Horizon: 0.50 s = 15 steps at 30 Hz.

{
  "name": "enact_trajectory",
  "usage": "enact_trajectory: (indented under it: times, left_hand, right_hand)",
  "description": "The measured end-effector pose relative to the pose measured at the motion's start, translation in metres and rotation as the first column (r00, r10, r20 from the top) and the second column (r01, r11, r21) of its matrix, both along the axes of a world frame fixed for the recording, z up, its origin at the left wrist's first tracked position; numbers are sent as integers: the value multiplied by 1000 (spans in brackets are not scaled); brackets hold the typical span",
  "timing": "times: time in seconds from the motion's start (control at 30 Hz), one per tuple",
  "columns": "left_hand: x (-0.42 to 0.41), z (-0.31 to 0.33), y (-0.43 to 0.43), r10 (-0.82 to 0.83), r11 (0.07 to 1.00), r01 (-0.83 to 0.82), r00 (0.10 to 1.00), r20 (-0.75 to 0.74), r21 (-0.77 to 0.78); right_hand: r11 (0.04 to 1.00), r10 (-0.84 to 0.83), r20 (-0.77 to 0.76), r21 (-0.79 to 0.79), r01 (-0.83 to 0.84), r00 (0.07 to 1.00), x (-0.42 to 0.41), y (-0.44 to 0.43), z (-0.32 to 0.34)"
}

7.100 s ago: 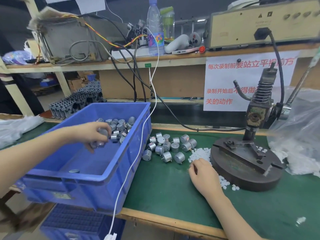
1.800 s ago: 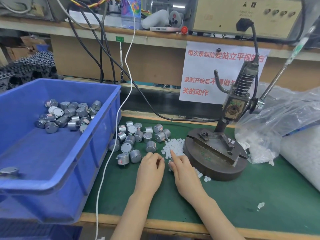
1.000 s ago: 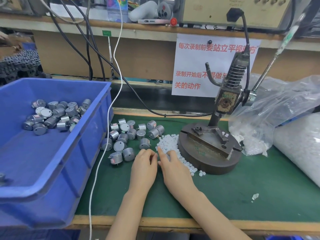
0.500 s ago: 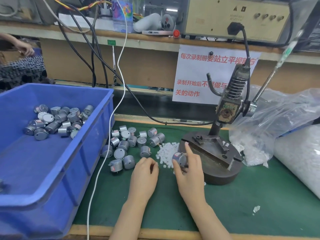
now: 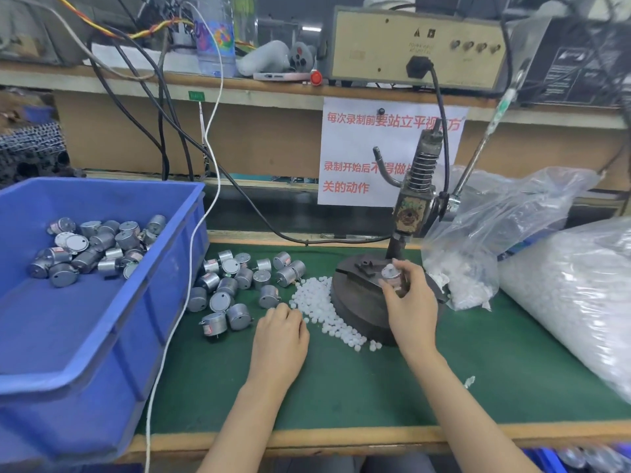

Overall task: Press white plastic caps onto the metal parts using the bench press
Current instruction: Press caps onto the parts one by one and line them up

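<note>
Loading: right hand (image 5: 409, 295) grips 1 part (image 5: 391, 273) on the press (image 5: 355, 302) base, left hand (image 5: 283, 324) at caps (image 5: 316, 298), grip unclear; next probably lever (image 5: 478, 157) pull.

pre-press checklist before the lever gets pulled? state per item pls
1. Part at the press: right hand grips a metal part on the press base, below the ram. Ok.
2. Cap on the part: its top looks pale, but it is too small to confirm a cap. Cannot tell.
3. Part centred under the ram: the fingers hide the seat. Cannot tell.
4. Fingers clear of the ram: they curl round the part just beneath it. Not ok.
5. Lever: raised, no hand on it. Ok.
6. Left hand clear of the press: it rests on the green mat by the loose caps. Ok.
</note>
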<state>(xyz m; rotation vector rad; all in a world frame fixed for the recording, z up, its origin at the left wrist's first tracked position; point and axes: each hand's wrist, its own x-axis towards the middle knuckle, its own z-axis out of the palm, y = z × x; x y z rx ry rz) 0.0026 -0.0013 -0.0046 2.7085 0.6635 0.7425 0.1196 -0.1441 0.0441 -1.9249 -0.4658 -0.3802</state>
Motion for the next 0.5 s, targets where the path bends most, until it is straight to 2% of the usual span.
enact_trajectory:
  times: [0.07, 0.23, 0.37, 0.5]
  left_hand:
    - [2, 0, -3, 5, 999, -4, 1000, -25, 38]
    - [11, 2, -11, -33, 995, 36, 999, -34, 88]
    - [15, 1, -10, -57, 994, 58, 998, -19, 88]
    - [24, -1, 1, 51, 998, -48, 994, -99, 29]
  right_hand:
    - [998, -50, 15, -32, 51, 999, 11, -4, 5]
    - [954, -144, 100, -251, 165, 984, 29, 0, -1]
    - [926, -177, 159, -307, 220, 971, 39, 4, -5]
    - [911, -229, 111, -327, 253, 967, 45, 8, -2]
